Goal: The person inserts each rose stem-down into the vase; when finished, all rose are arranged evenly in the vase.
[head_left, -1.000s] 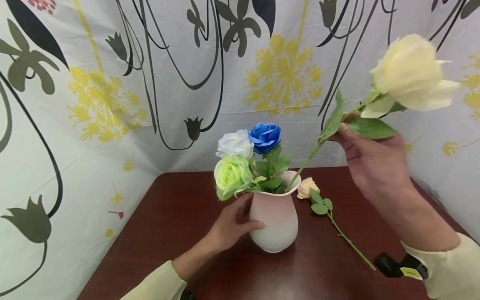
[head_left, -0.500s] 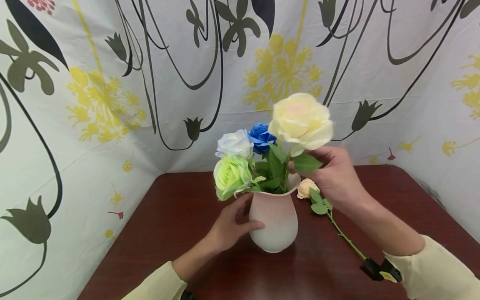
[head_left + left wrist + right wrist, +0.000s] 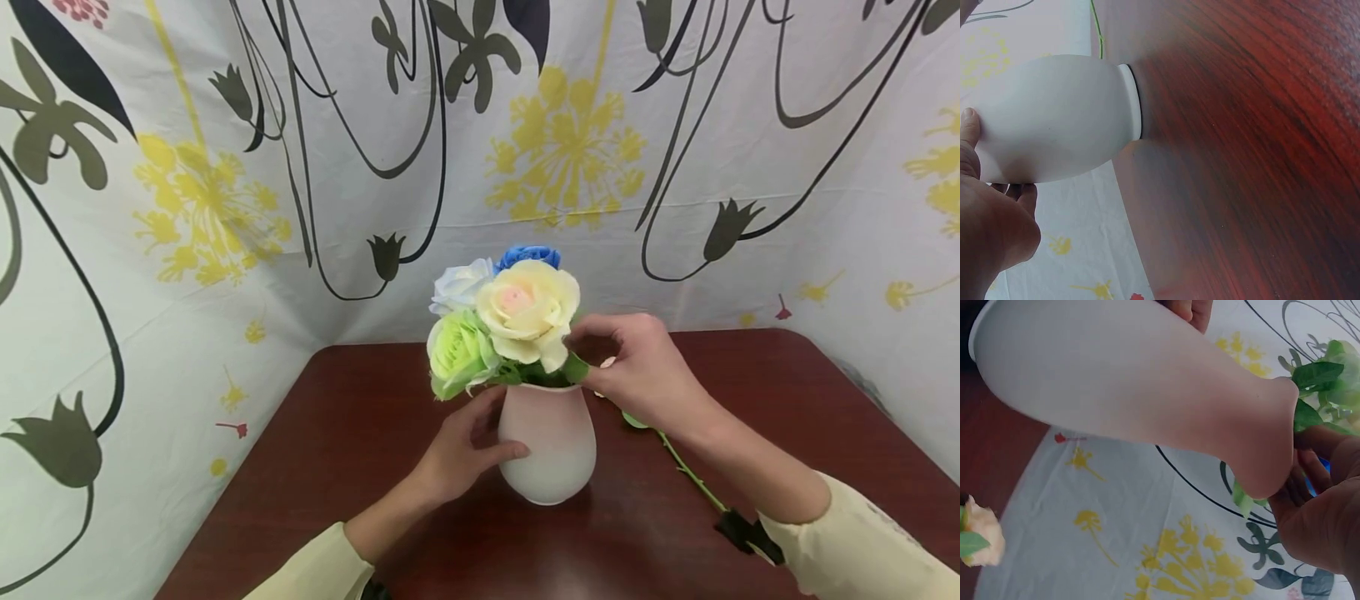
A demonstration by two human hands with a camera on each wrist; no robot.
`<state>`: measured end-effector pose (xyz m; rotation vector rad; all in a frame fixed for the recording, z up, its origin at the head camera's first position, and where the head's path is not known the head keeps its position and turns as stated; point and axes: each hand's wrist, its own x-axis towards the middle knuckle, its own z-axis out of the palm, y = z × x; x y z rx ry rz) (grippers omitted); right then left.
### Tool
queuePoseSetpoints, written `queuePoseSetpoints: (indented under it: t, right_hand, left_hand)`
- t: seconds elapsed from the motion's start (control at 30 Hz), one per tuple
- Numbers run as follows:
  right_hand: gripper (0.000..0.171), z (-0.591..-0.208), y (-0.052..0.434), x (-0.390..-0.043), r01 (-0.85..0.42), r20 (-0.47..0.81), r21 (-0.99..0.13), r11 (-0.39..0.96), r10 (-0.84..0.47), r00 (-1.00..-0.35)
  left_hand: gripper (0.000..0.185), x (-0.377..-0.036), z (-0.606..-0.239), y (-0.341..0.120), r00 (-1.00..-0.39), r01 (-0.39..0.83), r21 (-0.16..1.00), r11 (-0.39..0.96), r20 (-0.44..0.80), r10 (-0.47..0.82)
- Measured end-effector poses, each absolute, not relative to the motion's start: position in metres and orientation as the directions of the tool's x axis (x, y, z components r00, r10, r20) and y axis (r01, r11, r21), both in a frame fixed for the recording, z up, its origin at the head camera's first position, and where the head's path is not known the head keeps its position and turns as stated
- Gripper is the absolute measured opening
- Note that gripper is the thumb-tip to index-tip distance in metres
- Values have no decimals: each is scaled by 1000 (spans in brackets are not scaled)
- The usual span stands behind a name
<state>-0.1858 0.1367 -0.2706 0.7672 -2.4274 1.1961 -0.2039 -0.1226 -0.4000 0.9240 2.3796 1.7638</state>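
My left hand (image 3: pixel 468 446) holds the left side of a white-and-pink vase (image 3: pixel 551 450), thumb in front, fingers behind. The vase stands upright on the table. In the head view, my right hand (image 3: pixel 645 371) is at its mouth, fingers curled at the stem and leaves below a large cream rose (image 3: pixel 528 308); the fingertips are partly hidden. That rose sits low over the rim, facing forward. Around it in the vase are a green rose (image 3: pixel 461 354), a pale white rose (image 3: pixel 459 287) and a blue rose (image 3: pixel 528 255), partly covered by the cream bloom.
On the dark red wooden table (image 3: pixel 360 442), a loose rose stem (image 3: pixel 690 471) lies right of the vase, its peach bloom (image 3: pixel 984 537) mostly behind my right hand in the head view. A patterned cloth (image 3: pixel 337 208) hangs behind and beside the table.
My right hand has brought the cream rose from the upper right, left and down into the vase, its bloom now before the blue rose. The left hand and vase have stayed put.
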Motion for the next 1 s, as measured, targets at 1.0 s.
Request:
queuePoseSetpoints:
  t: [1.0]
  right_hand:
    - [19,-266,135,-192,-679,472,-540,497,-489,-733]
  left_hand:
    - [77,-206,-401,-124,-822,438,871,222,288,492]
